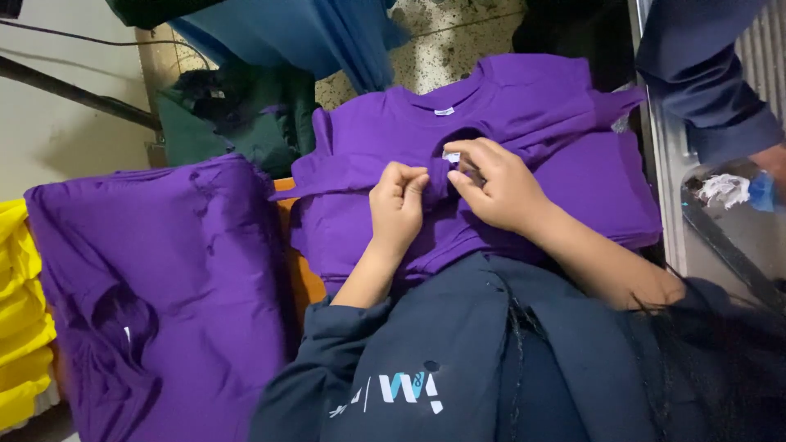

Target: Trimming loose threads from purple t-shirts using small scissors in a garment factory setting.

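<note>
Both hands pinch the neckline of a purple T-shirt (pixel 524 139) atop a stack. The left hand (pixel 399 205) grips collar fabric at nine o'clock; the right hand (pixel 499 184) clamps its white label (pixel 451 155) (partly hidden). The label-handling step seems underway; any next move needs steady fingers.

top: dark navy sweatshirt (pixel 426 360), soft and roomy | sleeves: pushed up, left sleeve (pixel 319 327) bunched at elbow | chest marking: white and light-blue lettering print (pixel 401 389) | forearms and hands: bare, no gloves, rings or watch seen
</note>
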